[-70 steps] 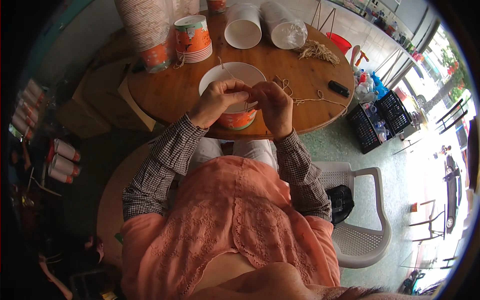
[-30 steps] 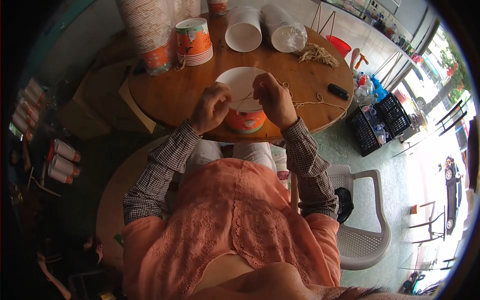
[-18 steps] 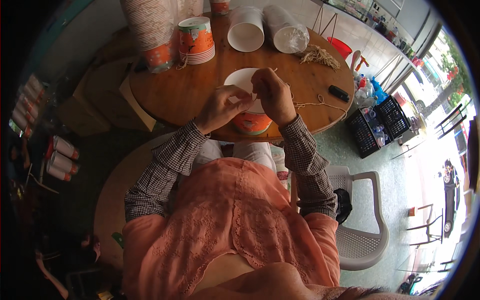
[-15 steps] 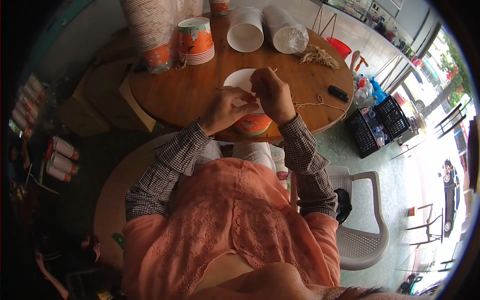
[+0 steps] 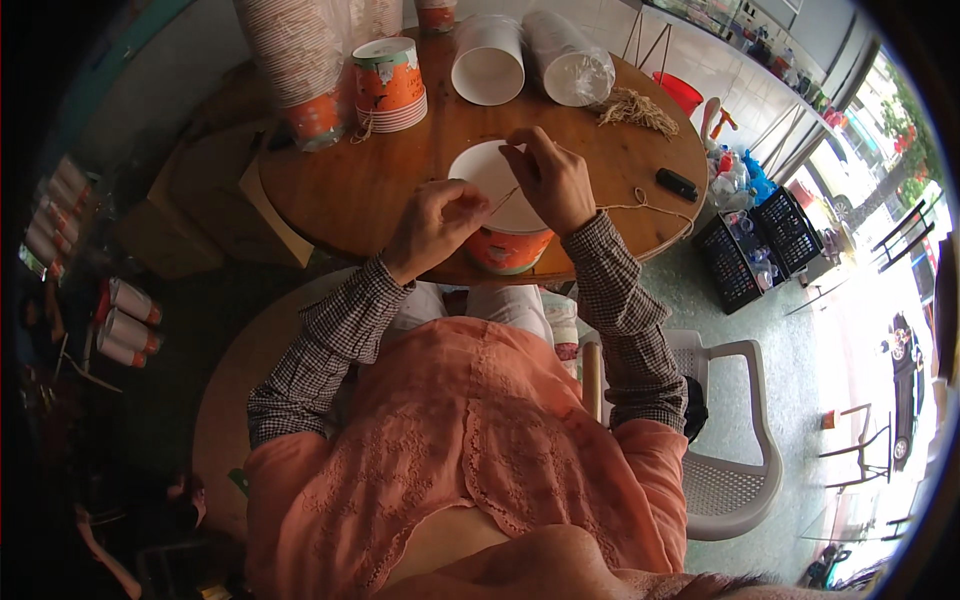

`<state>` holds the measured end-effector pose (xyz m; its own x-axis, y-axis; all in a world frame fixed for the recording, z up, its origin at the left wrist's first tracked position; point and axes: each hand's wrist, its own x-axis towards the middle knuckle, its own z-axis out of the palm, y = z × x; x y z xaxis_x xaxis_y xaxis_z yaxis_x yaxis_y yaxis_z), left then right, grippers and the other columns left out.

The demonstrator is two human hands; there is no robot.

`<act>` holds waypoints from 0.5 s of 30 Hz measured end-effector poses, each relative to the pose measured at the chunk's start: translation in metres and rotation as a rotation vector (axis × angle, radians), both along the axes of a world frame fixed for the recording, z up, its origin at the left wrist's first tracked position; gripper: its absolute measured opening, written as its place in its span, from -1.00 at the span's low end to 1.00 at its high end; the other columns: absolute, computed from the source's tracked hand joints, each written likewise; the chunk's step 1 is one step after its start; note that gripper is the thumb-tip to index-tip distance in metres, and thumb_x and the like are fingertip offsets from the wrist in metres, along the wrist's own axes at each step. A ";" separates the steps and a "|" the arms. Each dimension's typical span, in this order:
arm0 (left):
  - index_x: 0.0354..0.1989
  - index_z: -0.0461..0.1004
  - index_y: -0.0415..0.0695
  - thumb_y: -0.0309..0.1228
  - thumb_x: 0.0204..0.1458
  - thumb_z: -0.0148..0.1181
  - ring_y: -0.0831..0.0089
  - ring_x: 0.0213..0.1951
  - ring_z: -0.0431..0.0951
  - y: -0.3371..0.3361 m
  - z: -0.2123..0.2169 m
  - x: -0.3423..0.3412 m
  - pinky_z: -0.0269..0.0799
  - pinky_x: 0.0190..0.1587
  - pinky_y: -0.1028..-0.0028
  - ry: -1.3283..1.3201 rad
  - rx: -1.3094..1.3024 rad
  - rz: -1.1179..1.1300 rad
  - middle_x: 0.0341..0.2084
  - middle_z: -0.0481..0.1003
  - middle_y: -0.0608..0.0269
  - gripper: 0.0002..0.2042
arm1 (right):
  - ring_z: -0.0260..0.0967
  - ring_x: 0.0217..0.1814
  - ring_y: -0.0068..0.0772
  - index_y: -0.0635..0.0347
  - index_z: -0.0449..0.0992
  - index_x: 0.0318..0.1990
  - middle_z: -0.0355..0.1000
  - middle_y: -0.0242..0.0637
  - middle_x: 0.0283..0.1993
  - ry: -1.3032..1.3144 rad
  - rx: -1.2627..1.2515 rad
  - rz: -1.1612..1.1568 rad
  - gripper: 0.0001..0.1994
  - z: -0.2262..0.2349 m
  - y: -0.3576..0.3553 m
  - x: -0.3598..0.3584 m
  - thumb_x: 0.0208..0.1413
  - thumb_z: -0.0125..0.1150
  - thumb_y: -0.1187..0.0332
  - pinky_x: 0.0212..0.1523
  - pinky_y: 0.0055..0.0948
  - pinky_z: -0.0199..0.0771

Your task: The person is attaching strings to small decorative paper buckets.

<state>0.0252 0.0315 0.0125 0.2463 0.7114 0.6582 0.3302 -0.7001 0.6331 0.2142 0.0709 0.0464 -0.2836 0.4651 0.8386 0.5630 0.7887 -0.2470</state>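
An orange paper bucket [image 5: 508, 254] with a white inside stands at the near edge of the round wooden table [image 5: 400, 190]. Over its open top my left hand [image 5: 438, 228] pinches one end of a thin string [image 5: 507, 197]. My right hand [image 5: 555, 185], raised higher at the bucket's right rim, has its fingers closed on the same string. A short length runs slantwise between the two hands. From beside my right wrist a light cord [image 5: 645, 207] trails over the table to its right edge; whether it is the same piece is hidden.
At the back stand a tall bagged stack of paper buckets [image 5: 295, 70], a shorter orange stack [image 5: 390, 90] and two white stacks lying down [image 5: 487, 75]. A bundle of strings [image 5: 640, 110] and a black object [image 5: 677, 184] lie at right, near a grey chair [image 5: 735, 480].
My hands have moved apart, the left one to the left and the right one slightly right. The string now shows between them.
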 end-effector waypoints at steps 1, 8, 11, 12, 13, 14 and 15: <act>-0.41 0.52 -0.28 -0.41 -0.02 0.25 0.34 -0.35 0.57 -0.002 0.004 0.002 0.45 -0.24 0.42 -0.047 -0.103 -0.039 -0.48 0.56 0.14 -0.84 | 0.47 -0.46 -0.09 0.15 0.39 -0.26 0.48 -0.18 -0.45 0.005 -0.007 0.020 -0.85 -0.001 -0.001 -0.002 0.10 0.18 0.32 -0.49 -0.25 0.44; -0.31 0.55 -0.25 -0.38 -0.04 0.29 0.37 -0.40 0.59 0.010 0.015 0.021 0.48 -0.29 0.45 0.004 0.011 -0.054 -0.44 0.58 0.13 -0.80 | 0.47 -0.45 -0.07 0.19 0.39 -0.29 0.47 -0.16 -0.46 0.061 -0.100 0.065 -0.84 0.011 -0.008 -0.009 0.07 0.21 0.34 -0.46 -0.25 0.44; -0.29 0.55 -0.25 -0.41 -0.05 0.29 0.36 -0.40 0.60 0.007 0.024 0.024 0.48 -0.30 0.45 0.067 0.078 0.027 -0.45 0.58 0.14 -0.81 | 0.47 -0.46 -0.10 0.19 0.39 -0.31 0.46 -0.16 -0.48 0.078 -0.094 0.067 -0.84 0.011 -0.008 -0.009 0.06 0.22 0.34 -0.47 -0.26 0.44; -0.29 0.55 -0.25 -0.41 -0.05 0.29 0.36 -0.40 0.60 0.006 0.024 0.023 0.48 -0.30 0.45 0.067 0.077 0.028 -0.45 0.58 0.14 -0.81 | 0.47 -0.46 -0.10 0.19 0.39 -0.31 0.46 -0.16 -0.48 0.077 -0.095 0.067 -0.84 0.012 -0.009 -0.009 0.06 0.22 0.34 -0.47 -0.26 0.44; -0.29 0.54 -0.25 -0.44 -0.02 0.27 0.44 -0.36 0.58 0.004 0.025 0.021 0.46 -0.27 0.47 0.118 0.098 0.053 -0.44 0.58 0.18 -0.84 | 0.48 -0.47 -0.11 0.19 0.39 -0.31 0.46 -0.17 -0.49 0.078 -0.107 0.077 -0.84 0.012 -0.009 -0.010 0.07 0.22 0.34 -0.47 -0.27 0.44; -0.29 0.54 -0.25 -0.47 0.00 0.25 0.53 -0.32 0.56 0.004 0.025 0.019 0.45 -0.25 0.49 0.170 0.119 0.079 -0.44 0.57 0.23 -0.86 | 0.48 -0.47 -0.12 0.19 0.39 -0.31 0.46 -0.17 -0.49 0.079 -0.117 0.088 -0.84 0.013 -0.008 -0.011 0.07 0.22 0.34 -0.47 -0.28 0.44; -0.29 0.54 -0.25 -0.47 0.00 0.25 0.53 -0.32 0.56 0.004 0.024 0.020 0.45 -0.25 0.49 0.170 0.120 0.080 -0.44 0.57 0.23 -0.86 | 0.48 -0.47 -0.12 0.19 0.39 -0.31 0.46 -0.17 -0.49 0.079 -0.117 0.088 -0.84 0.013 -0.008 -0.011 0.07 0.22 0.34 -0.47 -0.28 0.44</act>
<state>0.0449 0.0360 0.0364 0.3069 0.6524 0.6929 0.4828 -0.7342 0.4774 0.2029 0.0630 0.0594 -0.2629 0.5367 0.8017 0.4678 0.7977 -0.3806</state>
